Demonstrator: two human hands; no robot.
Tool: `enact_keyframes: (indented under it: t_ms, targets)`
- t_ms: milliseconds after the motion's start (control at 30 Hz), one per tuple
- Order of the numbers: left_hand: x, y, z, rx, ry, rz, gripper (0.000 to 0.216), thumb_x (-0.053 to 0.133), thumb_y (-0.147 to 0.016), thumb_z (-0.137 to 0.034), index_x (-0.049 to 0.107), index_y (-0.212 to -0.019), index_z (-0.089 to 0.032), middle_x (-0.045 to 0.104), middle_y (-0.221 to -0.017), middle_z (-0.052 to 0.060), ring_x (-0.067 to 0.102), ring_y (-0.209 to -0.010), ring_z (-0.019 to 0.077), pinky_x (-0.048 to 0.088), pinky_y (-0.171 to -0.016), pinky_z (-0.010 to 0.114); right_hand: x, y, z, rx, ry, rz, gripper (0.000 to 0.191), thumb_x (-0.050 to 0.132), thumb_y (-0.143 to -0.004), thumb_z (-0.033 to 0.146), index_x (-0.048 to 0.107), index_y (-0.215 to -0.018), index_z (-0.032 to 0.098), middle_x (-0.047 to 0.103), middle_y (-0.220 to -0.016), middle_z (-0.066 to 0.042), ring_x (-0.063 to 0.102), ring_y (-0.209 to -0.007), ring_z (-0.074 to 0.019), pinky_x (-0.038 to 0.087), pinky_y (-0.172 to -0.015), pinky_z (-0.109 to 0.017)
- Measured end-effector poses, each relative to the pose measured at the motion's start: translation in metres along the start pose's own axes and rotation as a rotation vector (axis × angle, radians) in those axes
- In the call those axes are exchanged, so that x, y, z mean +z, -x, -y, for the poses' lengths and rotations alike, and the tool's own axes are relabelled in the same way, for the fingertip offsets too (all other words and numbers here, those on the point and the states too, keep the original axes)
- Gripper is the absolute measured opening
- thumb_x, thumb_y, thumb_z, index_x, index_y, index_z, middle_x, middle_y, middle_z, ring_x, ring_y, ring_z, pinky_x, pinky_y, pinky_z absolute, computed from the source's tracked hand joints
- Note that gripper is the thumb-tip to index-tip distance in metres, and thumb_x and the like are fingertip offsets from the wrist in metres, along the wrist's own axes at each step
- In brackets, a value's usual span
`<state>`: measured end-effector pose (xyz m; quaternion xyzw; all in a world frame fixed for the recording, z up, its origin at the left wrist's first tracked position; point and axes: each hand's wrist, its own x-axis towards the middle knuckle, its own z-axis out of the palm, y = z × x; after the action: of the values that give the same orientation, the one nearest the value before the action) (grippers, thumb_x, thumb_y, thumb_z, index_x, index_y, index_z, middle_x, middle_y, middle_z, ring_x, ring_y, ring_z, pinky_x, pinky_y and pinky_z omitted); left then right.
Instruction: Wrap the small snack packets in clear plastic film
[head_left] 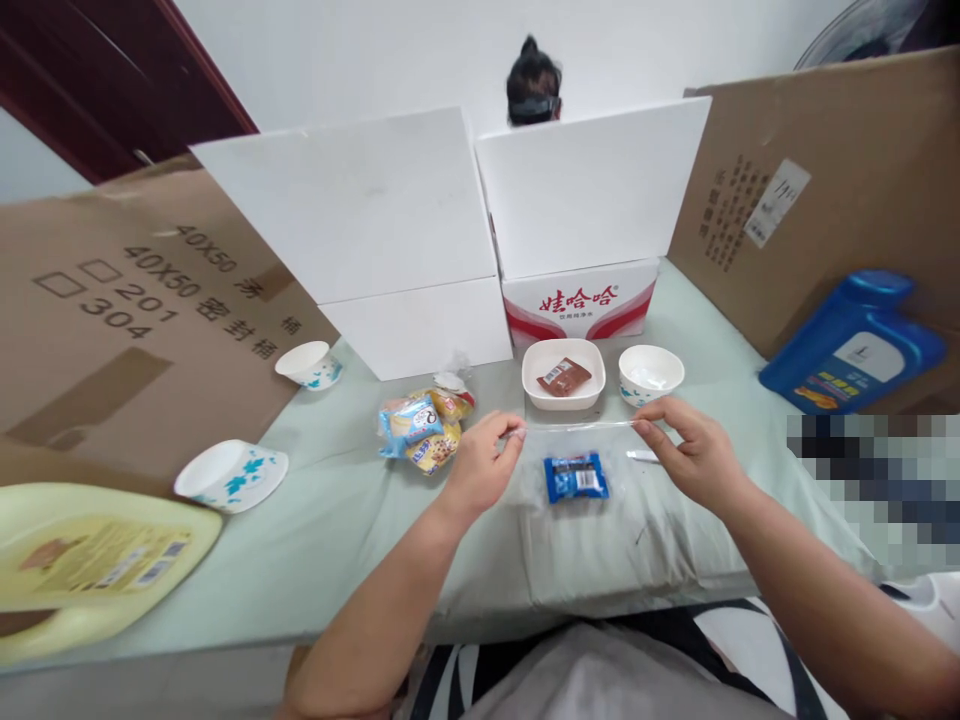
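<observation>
My left hand (487, 458) pinches one end of a clear plastic bag (577, 427), and the fingers of my right hand (686, 450) pinch the other end. The bag's edge is pulled nearly straight between them, and its see-through sheet hangs toward me over the table. A blue snack packet (576, 478) with a barcode shows below that edge; whether it lies inside or under the plastic I cannot tell. Near my right fingers is a small white strip (643, 456). Just left of my left hand lies a pile of yellow and blue snack packets (420, 425).
Behind my hands stand a white tray (529, 390) holding a brown packet (564, 377) and a white bowl (651, 370). Two more bowls (234, 475) lie tipped at left, near a yellow jug (105, 560). A blue bottle (855, 345) stands right. Boxes (581, 300) wall the table; a person's head shows beyond.
</observation>
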<state>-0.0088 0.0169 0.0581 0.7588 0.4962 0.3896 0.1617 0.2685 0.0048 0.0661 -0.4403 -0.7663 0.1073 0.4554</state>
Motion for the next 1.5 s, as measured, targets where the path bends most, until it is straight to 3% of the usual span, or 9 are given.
enact_keyframes:
  t_ms: [200, 400, 567, 667, 800, 1033, 1200, 1333, 1500]
  targets:
    - [0.002, -0.015, 0.018, -0.169, 0.033, -0.009, 0.015, 0.053, -0.087, -0.027, 0.064, -0.094, -0.019, 0.067, -0.075, -0.001, 0.064, -0.066, 0.0147, 0.049, -0.063, 0.024, 0.024, -0.024, -0.027, 0.084, 0.041, -0.021, 0.018, 0.051, -0.092, 0.033, 0.062, -0.086, 0.022, 0.066, -0.075, -0.001, 0.06, -0.068, -0.0161, 0.046, -0.064, -0.027]
    - [0.0, -0.037, 0.058, -0.263, -0.149, -0.187, 0.018, 0.061, -0.079, -0.019, 0.064, -0.097, -0.018, 0.066, -0.083, 0.003, 0.063, -0.077, 0.0195, 0.051, -0.078, 0.035, 0.034, -0.062, -0.064, 0.054, 0.33, -0.038, 0.019, 0.05, -0.088, 0.024, 0.066, -0.095, 0.018, 0.069, -0.089, -0.01, 0.061, -0.085, -0.0259, 0.047, -0.078, -0.04]
    - [0.003, -0.009, 0.042, 0.103, -0.362, -0.51, 0.03, 0.062, -0.08, -0.02, 0.057, -0.109, -0.017, 0.059, -0.104, 0.012, 0.057, -0.102, 0.0267, 0.046, -0.093, 0.044, 0.035, -0.043, -0.013, -0.265, 0.315, 0.044, 0.021, 0.047, -0.092, 0.023, 0.064, -0.102, 0.018, 0.067, -0.096, -0.011, 0.059, -0.092, -0.0247, 0.047, -0.082, -0.039]
    - [0.022, 0.021, 0.027, 0.484, -0.333, -0.156, 0.019, 0.056, -0.085, -0.017, 0.059, -0.103, -0.02, 0.062, -0.097, 0.009, 0.059, -0.095, 0.0229, 0.049, -0.087, 0.038, 0.049, -0.017, 0.01, -0.449, 0.333, 0.498, 0.02, 0.051, -0.092, 0.025, 0.065, -0.105, 0.018, 0.067, -0.099, -0.01, 0.06, -0.092, -0.0224, 0.048, -0.081, -0.035]
    - [0.041, 0.054, 0.036, 0.412, -0.366, 0.397, 0.023, 0.064, -0.083, -0.024, 0.06, -0.105, -0.02, 0.064, -0.109, 0.01, 0.059, -0.104, 0.026, 0.052, -0.087, 0.04, 0.055, 0.014, -0.013, -0.202, 0.584, 0.803, 0.052, 0.073, -0.078, 0.037, 0.058, -0.123, 0.016, 0.063, -0.114, -0.015, 0.062, -0.097, -0.0284, 0.051, -0.078, -0.037]
    - [0.025, 0.074, 0.065, 0.35, -0.324, 0.456, 0.016, 0.051, -0.087, -0.011, 0.065, -0.087, -0.019, 0.063, -0.117, 0.008, 0.053, -0.119, 0.0245, 0.046, -0.1, 0.043, 0.023, 0.032, -0.041, -0.106, 0.542, 0.752, 0.026, 0.065, -0.085, 0.038, 0.067, -0.097, 0.015, 0.065, -0.11, -0.016, 0.061, -0.101, -0.0291, 0.049, -0.087, -0.042]
    - [0.032, 0.06, 0.044, 0.313, -0.222, 0.378, 0.014, 0.057, -0.086, -0.029, 0.065, -0.083, -0.018, 0.063, -0.114, 0.011, 0.053, -0.116, 0.0283, 0.045, -0.098, 0.048, 0.051, 0.023, -0.011, -0.221, 0.227, 0.726, 0.077, 0.069, -0.073, 0.061, 0.05, -0.136, 0.019, 0.048, -0.14, -0.017, 0.041, -0.13, -0.0352, 0.034, -0.105, -0.051]
    - [0.055, 0.046, 0.044, 0.152, -0.183, 0.246, 0.03, 0.037, -0.096, -0.022, 0.06, -0.114, -0.016, 0.06, -0.126, 0.013, 0.052, -0.122, 0.0244, 0.044, -0.102, 0.046, 0.091, 0.027, -0.008, -0.223, 0.284, 0.865, 0.105, 0.076, -0.057, 0.066, 0.041, -0.144, 0.019, 0.031, -0.151, -0.022, 0.023, -0.137, -0.0462, 0.018, -0.108, -0.064]
    - [0.062, 0.059, 0.061, 0.114, -0.389, 0.532, 0.055, 0.051, -0.093, -0.041, 0.04, -0.143, -0.021, 0.033, -0.154, 0.01, 0.021, -0.145, 0.0326, 0.024, -0.115, 0.056, 0.086, 0.051, -0.008, -0.342, 0.19, 0.876, 0.07, 0.077, -0.066, 0.056, 0.059, -0.123, 0.019, 0.049, -0.133, -0.017, 0.04, -0.126, -0.0359, 0.029, -0.107, -0.051]
